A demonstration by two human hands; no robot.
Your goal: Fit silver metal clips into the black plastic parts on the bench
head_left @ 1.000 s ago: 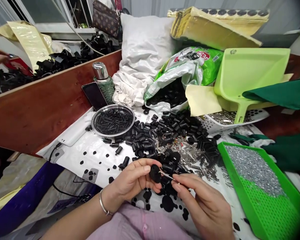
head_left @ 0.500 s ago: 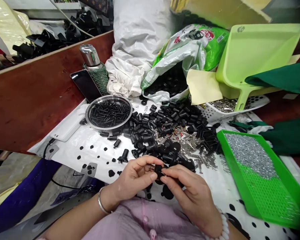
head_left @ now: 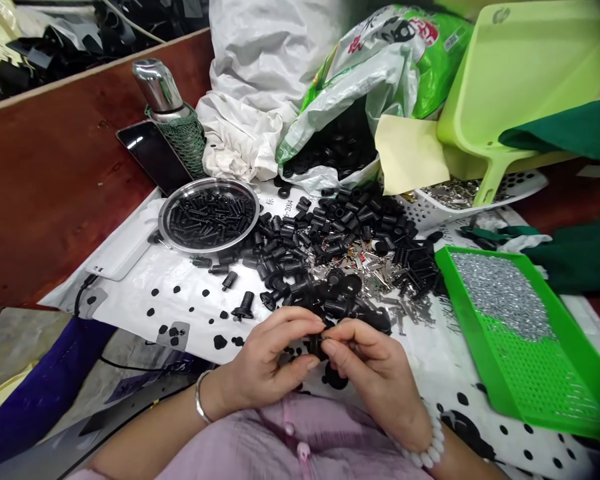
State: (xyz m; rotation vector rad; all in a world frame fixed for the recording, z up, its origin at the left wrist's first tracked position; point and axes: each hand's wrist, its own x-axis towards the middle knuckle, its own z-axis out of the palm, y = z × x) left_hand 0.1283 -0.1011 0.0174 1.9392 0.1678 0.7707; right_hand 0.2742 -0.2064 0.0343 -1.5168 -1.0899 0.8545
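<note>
Left hand (head_left: 267, 353) and right hand (head_left: 375, 377) drawn closer; black plastic fitting (head_left: 316, 345) pinched between them, grip pressed together.

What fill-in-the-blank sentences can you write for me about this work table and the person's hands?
The left hand and the right hand pinch a small black part; the white bead bracelet is on the ____ wrist.
The perforated tray is bright ____.
The flask in green netting stands beside a ____ with a dark glass screen.

Missing words: right; green; phone.
</note>
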